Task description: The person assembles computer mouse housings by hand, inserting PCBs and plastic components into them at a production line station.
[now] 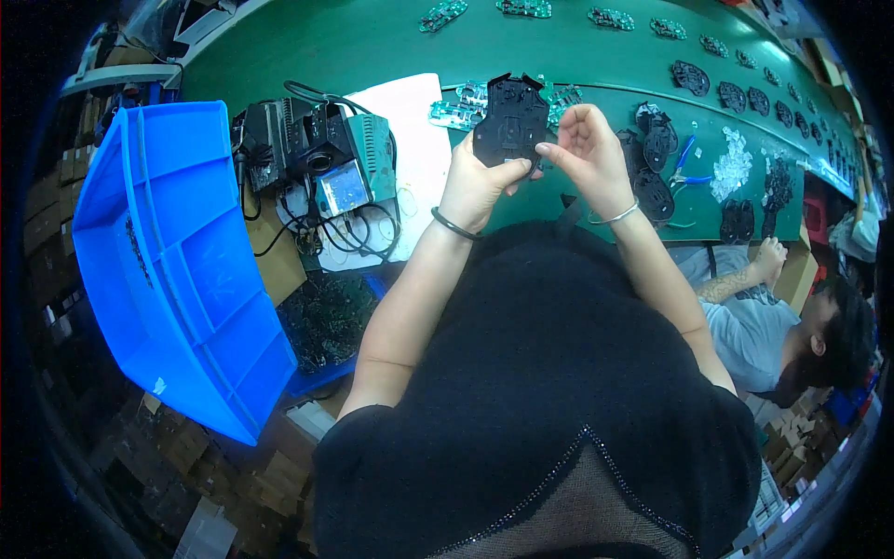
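Observation:
My left hand (480, 182) is closed on the near left part of a black plastic shell (514, 116), shaped like the base of a computer mouse. Its thumb lies across the near edge, and the shell's ribbed inner side faces up. At the shell's right edge is my right hand (592, 154), its thumb tip against the plastic. The other fingers of that hand are loosely curled and apart from the thumb, with nothing visible in them. Green circuit boards (459, 107) lie on the bench behind the shell, partly hidden by it.
To the left are a blue plastic bin (177, 252) and a teal-cased device (372, 154) with cables. On the right lie black shells (655, 191), blue-handled pliers (687, 168) and clear small parts (732, 166). Rows of boards (611, 19) run along the green bench. A co-worker (759, 326) sits at right.

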